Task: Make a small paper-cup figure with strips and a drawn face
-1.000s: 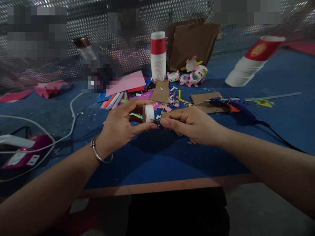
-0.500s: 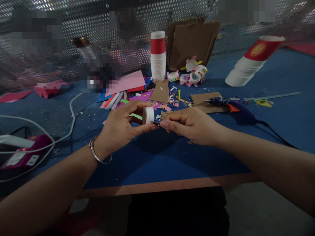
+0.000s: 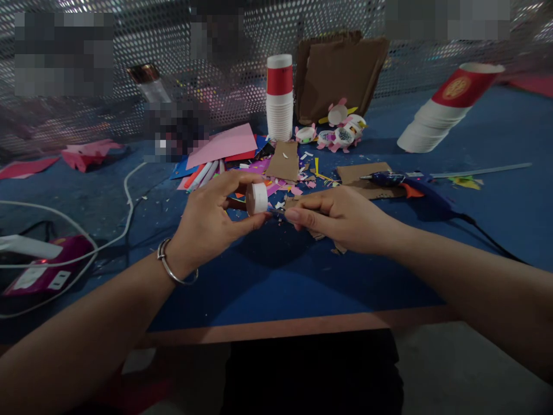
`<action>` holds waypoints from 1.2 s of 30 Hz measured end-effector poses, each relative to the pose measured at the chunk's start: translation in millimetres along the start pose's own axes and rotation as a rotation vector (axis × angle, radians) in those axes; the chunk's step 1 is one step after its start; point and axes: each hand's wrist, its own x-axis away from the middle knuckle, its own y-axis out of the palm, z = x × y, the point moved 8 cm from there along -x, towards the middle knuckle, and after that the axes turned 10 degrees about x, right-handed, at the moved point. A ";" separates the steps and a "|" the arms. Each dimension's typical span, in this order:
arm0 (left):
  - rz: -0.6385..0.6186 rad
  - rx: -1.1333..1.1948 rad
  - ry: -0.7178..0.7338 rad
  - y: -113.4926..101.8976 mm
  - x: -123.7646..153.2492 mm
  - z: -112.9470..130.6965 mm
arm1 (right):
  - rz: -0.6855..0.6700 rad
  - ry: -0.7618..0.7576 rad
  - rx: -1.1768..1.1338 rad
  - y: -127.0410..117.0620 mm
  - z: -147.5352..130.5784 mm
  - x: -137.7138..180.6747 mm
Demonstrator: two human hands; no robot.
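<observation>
My left hand (image 3: 209,222), with a metal bangle at the wrist, is closed round a short white cup bottom (image 3: 256,198) held between thumb and fingers above the blue table (image 3: 276,276). My right hand (image 3: 339,218) is closed in a pinch right beside it, gripping a small dark tool whose tip (image 3: 276,211) touches the white piece; I cannot make out what the tool is.
A blue glue gun (image 3: 415,189) lies on cardboard to the right. Two stacks of red and white paper cups (image 3: 278,98) (image 3: 440,109), finished cup crafts (image 3: 337,132), coloured paper (image 3: 224,147), markers (image 3: 201,176) and scraps lie beyond my hands. White cables (image 3: 108,242) run at left.
My left hand has turned the white piece and shifted it slightly left and up; my right hand has stayed pinched beside it.
</observation>
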 end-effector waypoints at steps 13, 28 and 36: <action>-0.098 0.046 0.027 9.8 3.2 2.0 | 0.054 -0.020 -0.094 -6.4 -2.0 -0.8; -0.118 0.091 -0.198 11.1 3.5 -4.8 | 0.033 -0.024 -0.045 -2.0 0.2 -3.1; -0.113 -0.064 -0.024 9.0 5.3 5.3 | 0.006 -0.038 -0.095 2.0 1.4 -3.0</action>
